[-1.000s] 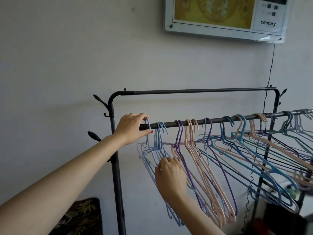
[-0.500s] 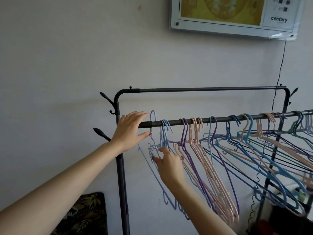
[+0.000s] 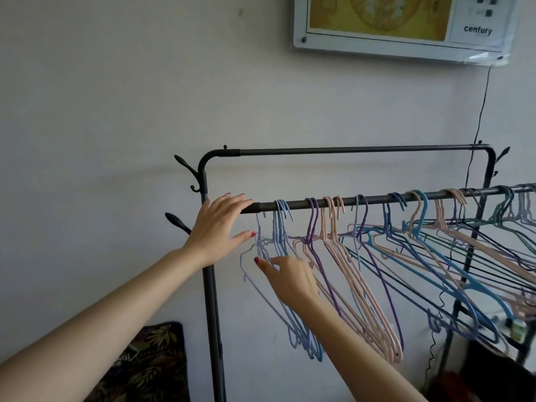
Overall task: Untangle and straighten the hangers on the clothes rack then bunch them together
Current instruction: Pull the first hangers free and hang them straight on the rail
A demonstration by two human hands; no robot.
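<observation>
A dark metal clothes rack stands against a pale wall; its lower rail carries a long row of thin hangers. The left hand is spread beside the left end of this rail, its fingers straight and apart, their tips at or just over the rail end, the thumb pointing toward the nearest hanger; it grips nothing. The right hand reaches up from below into the leftmost cluster, the pale blue hangers. Its fingers are loosely extended against the shoulders of these hangers; whether any wire is pinched cannot be told, since the back of the hand hides the fingertips.

One pale lilac hanger at the far left has its hook below the rail rather than over it, and its body hangs against the right hand's fingers. To the right follow purple hangers, then a group of pink hangers hanging close together and slanting down to the right. Beyond these, the bright blue hangers, further pink ones and dark thin ones lie crossed over one another at shallow angles toward the right edge, still tangled.

A framed calendar printed "century" hangs on the wall above, with a dark cord running down from it. A leaf-patterned cushion sits low at the left of the rack's post.
</observation>
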